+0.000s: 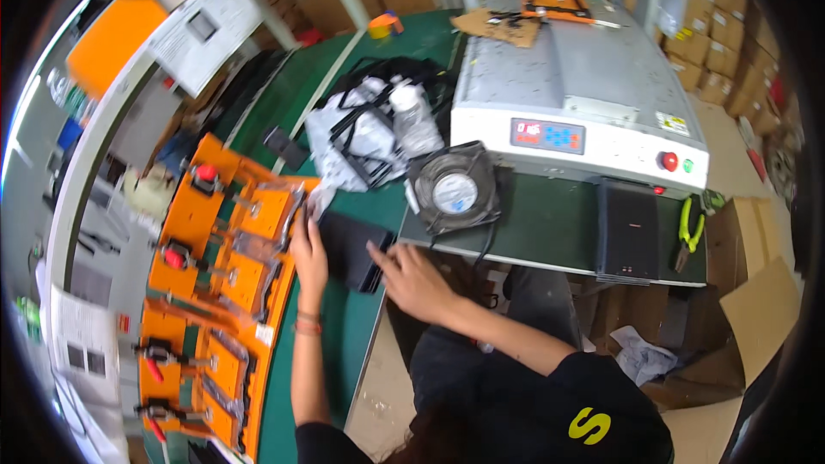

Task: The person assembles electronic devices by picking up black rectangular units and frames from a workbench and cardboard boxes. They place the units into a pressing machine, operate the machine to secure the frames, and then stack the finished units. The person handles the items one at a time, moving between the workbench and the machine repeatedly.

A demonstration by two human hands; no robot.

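Note:
A dark, flat rectangular panel (pixel 351 245) lies on the green table between my hands. My left hand (pixel 308 253) is at its left side, beside the orange fixture (pixel 262 262). Its fingers point away from me and are drawn together; whatever is between their tips is too small to make out. My right hand (pixel 417 282) comes in from the right with its fingers apart, the index fingertip touching the panel's near right edge. Orange blocks on the fixture carry clear and dark curved strips (pixel 266 290), with red-tipped toggle clamps (pixel 176 255) along the left.
A black fan (pixel 453 189) stands beyond my right hand. Behind the panel are clear bags with black frames (pixel 365 133). A grey machine (pixel 584 77) with a control panel fills the back right. A dark panel stack (pixel 627 230), green-handled pliers (pixel 690 232) and an open carton (pixel 730 335) are at right.

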